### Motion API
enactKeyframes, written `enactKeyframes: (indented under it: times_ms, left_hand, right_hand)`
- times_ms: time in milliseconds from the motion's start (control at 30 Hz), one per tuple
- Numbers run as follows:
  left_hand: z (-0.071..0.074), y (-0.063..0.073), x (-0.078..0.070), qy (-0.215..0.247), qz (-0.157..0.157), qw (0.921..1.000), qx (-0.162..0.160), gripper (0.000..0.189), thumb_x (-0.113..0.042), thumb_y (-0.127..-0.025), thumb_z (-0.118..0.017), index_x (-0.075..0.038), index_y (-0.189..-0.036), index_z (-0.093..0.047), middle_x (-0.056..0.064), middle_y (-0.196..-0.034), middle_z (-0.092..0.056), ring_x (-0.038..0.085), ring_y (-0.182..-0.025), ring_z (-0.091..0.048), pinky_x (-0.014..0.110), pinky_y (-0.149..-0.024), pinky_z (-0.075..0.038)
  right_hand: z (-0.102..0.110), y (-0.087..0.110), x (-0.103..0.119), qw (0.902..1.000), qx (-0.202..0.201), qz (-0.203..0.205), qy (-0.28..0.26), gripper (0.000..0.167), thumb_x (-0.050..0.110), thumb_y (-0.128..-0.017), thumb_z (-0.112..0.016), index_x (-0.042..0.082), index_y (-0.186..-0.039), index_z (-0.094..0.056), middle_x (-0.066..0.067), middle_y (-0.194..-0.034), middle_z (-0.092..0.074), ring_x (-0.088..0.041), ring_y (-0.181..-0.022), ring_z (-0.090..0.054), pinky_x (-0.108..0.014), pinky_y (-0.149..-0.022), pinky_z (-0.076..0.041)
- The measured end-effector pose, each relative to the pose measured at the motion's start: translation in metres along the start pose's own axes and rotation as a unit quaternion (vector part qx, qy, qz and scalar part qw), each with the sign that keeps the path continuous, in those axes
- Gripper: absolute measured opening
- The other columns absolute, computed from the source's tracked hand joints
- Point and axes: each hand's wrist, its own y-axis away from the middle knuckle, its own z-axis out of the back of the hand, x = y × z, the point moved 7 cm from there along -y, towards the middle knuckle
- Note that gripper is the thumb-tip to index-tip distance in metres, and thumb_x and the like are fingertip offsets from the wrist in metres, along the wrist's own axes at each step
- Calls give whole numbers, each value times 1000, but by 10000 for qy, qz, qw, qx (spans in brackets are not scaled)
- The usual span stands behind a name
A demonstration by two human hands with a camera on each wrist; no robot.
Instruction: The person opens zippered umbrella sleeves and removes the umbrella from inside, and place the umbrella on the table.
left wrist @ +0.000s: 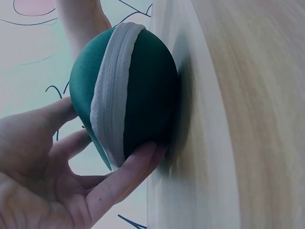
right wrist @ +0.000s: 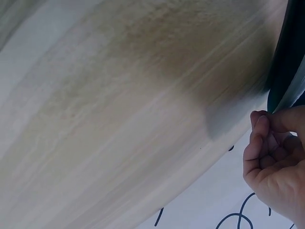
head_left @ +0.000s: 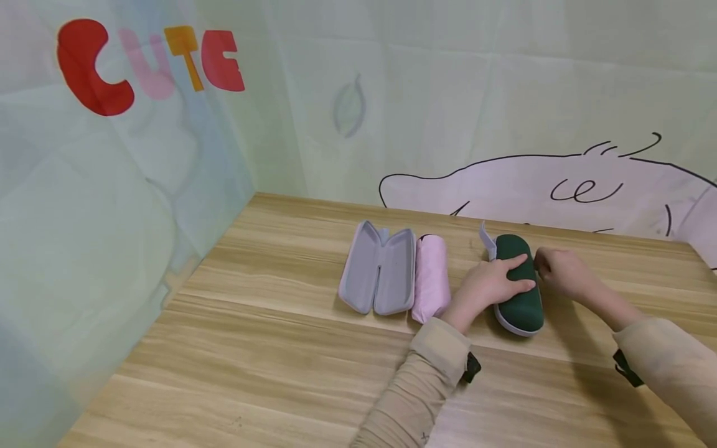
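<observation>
A dark green glasses case [head_left: 523,311] with a pale grey zipper band [left wrist: 112,86] lies on the table, closed in outline. Across its top and left side, my left hand [head_left: 487,286] holds it, thumb and fingers spread round its body. A pale grey strap [head_left: 487,239] sticks up at its far left end. My right hand [head_left: 566,270] is at the case's right side, fingers curled in. In the right wrist view, the thumb and forefinger of that hand [right wrist: 281,162] pinch right at the zipper edge; the pull itself is hidden by the fingertips.
Left of my left hand, a pink roll-shaped pouch [head_left: 431,274] lies against an opened case with grey lining [head_left: 394,274]. The wood-grain table [head_left: 252,348] meets a printed cloth backdrop [head_left: 313,93] behind and on the left.
</observation>
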Motion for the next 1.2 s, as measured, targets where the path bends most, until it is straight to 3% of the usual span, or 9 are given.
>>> enactKeyframes:
  times_ms: [433,1200]
  left_hand:
    - [0,-1,1,56,-18,10000,-2,55,-56,-92,-53,-46,-144,-36,-10,-145,-49,17,-129,-52,29,-98,-45]
    - [-1,1,1,2,-4,10000,34,55,-56,-92,-52,-47,-144,-35,-12,-146,-47,14,-130,-50,28,-100,-43]
  right_hand:
    - [-2,4,0,9996,224,-144,-129,8,-4,-84,-49,-3,-82,-57,-5,-65,-52,-15,-58,-44,-27,-53,-34]
    - [-2,11,3,9999,53,-6,-148,7,-4,-83,-52,-2,-81,-58,-4,-65,-53,-15,-58,-44,-27,-54,-34]
